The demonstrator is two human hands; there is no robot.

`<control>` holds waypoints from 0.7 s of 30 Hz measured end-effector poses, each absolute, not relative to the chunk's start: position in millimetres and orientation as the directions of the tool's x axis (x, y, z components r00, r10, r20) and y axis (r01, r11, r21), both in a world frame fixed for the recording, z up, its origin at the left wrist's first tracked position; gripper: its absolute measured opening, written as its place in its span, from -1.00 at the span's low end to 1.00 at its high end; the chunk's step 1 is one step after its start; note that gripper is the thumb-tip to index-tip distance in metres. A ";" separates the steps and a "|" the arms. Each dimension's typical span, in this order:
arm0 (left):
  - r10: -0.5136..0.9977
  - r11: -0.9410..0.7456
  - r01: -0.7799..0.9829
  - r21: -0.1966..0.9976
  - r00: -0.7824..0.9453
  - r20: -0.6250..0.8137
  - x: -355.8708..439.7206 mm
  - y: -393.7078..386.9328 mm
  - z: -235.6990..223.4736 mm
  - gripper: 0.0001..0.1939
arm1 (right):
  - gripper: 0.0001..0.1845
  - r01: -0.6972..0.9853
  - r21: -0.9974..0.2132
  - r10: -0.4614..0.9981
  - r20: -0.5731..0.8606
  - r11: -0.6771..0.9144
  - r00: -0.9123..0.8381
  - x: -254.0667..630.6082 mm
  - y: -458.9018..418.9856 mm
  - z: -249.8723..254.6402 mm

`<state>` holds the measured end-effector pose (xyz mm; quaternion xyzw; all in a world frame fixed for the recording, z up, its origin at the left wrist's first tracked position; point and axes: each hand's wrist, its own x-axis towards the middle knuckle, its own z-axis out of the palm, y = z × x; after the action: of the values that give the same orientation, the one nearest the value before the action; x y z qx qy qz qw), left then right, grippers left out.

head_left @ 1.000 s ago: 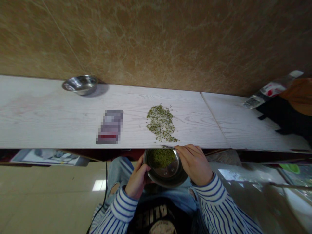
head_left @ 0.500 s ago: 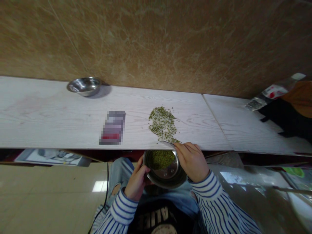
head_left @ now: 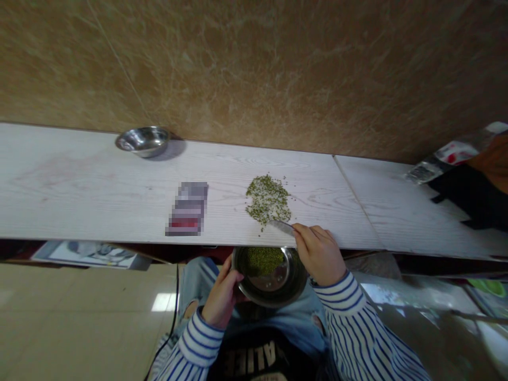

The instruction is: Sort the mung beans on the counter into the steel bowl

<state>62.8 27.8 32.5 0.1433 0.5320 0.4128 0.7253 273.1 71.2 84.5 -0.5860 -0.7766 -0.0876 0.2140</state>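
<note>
My left hand (head_left: pixel 222 292) is closed on the left rim of a steel bowl (head_left: pixel 291 286), thumb over the edge. The bowl sits tilted just below the table's front edge, above my lap, with green mung beans (head_left: pixel 264 260) inside. In my right hand (head_left: pixel 320 253) is a slim, pointed metal utensil (head_left: pixel 281 226), knife-like in outline; its handle is hidden by my fingers. The utensil's tip lies at the near edge of a patch of loose mung beans (head_left: pixel 268 197) spread on the white table (head_left: pixel 222 164).
A second, shallow steel bowl (head_left: pixel 143 142) stands by the wall at the back left. A blurred-out flat object (head_left: pixel 187 209) lies left of the beans. At the right are a plastic bottle (head_left: pixel 448 156) and a black-and-brown item (head_left: pixel 472 185). Below the tabletop is an open shelf (head_left: pixel 87 255).
My right hand and the utensil have moved up and slightly right, from the table's edge onto the near beans. My left hand still holds the bowl. The view has shifted slightly.
</note>
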 end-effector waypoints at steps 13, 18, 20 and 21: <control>0.745 0.622 -0.445 0.644 0.083 -0.662 62.9 27.8 35.1 -0.28 | -0.77 0.925 -0.171 0.874 0.420 0.340 -0.244 263.6 61.0 85.2; 0.748 0.624 -0.442 0.644 0.100 -0.656 63.9 27.1 35.0 -0.29 | -0.77 0.924 -0.175 0.878 0.411 0.339 -0.245 263.3 61.6 82.8; 0.748 0.626 -0.436 0.646 0.102 -0.656 64.1 26.8 35.1 -0.31 | -0.77 0.930 -0.170 0.880 0.412 0.327 -0.234 263.4 63.3 81.4; 0.748 0.626 -0.434 0.648 0.100 -0.656 64.0 26.8 35.1 -0.33 | -0.77 0.934 -0.167 0.882 0.414 0.317 -0.225 263.7 64.4 81.0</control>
<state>64.0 26.8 35.1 0.1475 0.5337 0.4067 0.7267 263.7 64.4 81.0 -0.5816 -0.7805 -0.0586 0.2219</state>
